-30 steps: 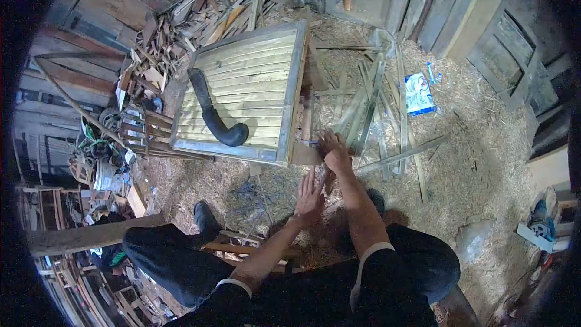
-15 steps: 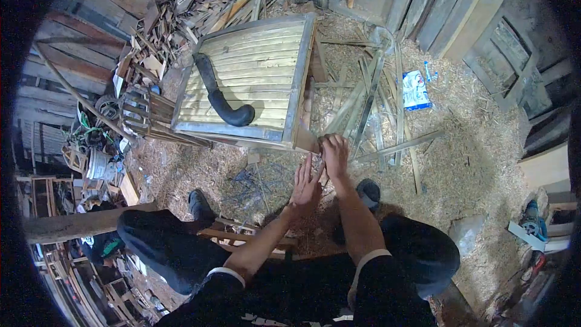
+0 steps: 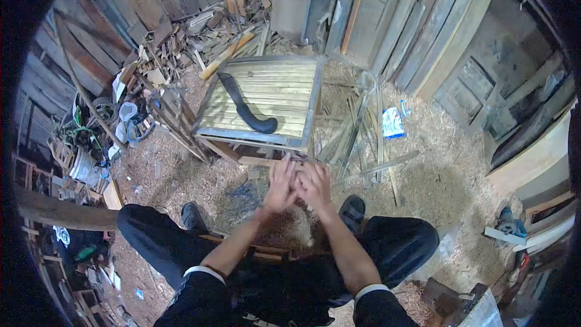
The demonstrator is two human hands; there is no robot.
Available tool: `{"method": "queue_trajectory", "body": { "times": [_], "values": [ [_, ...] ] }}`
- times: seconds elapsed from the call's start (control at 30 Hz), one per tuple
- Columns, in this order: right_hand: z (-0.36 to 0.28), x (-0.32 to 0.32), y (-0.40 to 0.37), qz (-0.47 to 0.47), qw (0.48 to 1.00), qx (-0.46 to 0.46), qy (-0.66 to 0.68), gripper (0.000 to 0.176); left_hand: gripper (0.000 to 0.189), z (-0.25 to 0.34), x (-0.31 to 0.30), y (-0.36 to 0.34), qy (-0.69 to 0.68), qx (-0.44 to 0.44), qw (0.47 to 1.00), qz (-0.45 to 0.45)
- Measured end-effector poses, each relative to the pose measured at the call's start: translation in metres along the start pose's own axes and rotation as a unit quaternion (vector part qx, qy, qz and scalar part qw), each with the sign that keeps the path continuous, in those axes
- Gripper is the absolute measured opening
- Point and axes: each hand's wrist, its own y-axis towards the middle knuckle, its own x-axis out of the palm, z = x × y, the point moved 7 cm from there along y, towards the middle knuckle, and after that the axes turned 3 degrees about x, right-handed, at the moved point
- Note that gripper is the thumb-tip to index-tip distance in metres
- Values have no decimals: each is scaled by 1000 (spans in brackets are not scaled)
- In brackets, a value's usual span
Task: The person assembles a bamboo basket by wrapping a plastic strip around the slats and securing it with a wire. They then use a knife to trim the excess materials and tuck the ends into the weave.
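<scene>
My left hand [image 3: 280, 186] and my right hand [image 3: 313, 186] meet just in front of the near edge of a slatted wooden table [image 3: 313, 100]. The fingers of both are bent and come together at the middle; what they hold is hidden among them. On the pale slats lies a long, dark, curved tool [image 3: 257, 122], thick at its near end and narrower toward the far left corner. A wooden rail [image 3: 255, 161] shows under the table's near edge, just left of my fingertips.
Wood shavings [image 3: 423, 188] cover the floor. Loose slats [image 3: 363, 136] and a blue-and-white packet [image 3: 393, 122] lie to the right. Scrap wood [image 3: 187, 36] is heaped behind the table. Boards [image 3: 417, 30] lean at the back right, and a white bucket [image 3: 85, 166] stands at the left.
My hands have moved away from the table's near right corner and closed in on each other. The view has tilted up, so the table looks smaller and more of the back wall shows.
</scene>
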Motion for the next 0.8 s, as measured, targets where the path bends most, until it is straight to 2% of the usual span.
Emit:
{"method": "queue_trajectory", "body": {
  "times": [0.03,0.07,0.1,0.17,0.2,0.23,0.3,0.33,0.47,0.5,0.57,0.63,0.67,0.77,0.8],
  "values": [
    [-22,-7,17,9,999,-19,32,15,73,7,-26,11,-26,10,999,17],
    [-40,-15,31,16,997,-39,68,15,65,13,-49,22,20,16,1000,16],
    [-52,-18,43,12,996,-50,74,15,65,19,-77,30,25,10,999,27],
    [-74,-31,68,56,988,-69,123,12,55,29,-116,40,12,32,999,-28],
    [-86,-42,84,62,986,-71,137,11,44,30,-135,41,21,55,997,44],
    [-91,-43,93,57,985,-79,143,11,44,21,-148,38,26,49,997,52],
    [-85,-47,111,81,986,-37,144,11,29,6,-166,33,-34,68,997,13],
    [-85,-47,122,99,985,-53,132,10,19,9,-187,34,-19,63,996,52],
    [-97,-59,161,47,994,-91,42,9,17,-25,-232,6,-17,74,997,30],
    [-95,-58,166,35,997,-68,21,9,17,-28,-247,1,-16,71,997,41],
    [-104,-53,177,17,998,-63,1,8,16,-42,-270,-10,-24,-11,999,22],
    [-115,-42,185,-1,998,-35,-45,9,18,-57,-291,-28,-17,-30,998,51],
    [-130,-36,188,-8,998,-52,-41,9,19,-64,-298,-37,-12,-46,998,43],
    [-178,-14,196,-51,983,-75,-158,42,24,-82,-312,-56,-5,-79,995,61],
    [-193,-6,197,-83,981,-75,-158,61,24,-75,-314,-54,7,-53,998,39]
  ]
}}
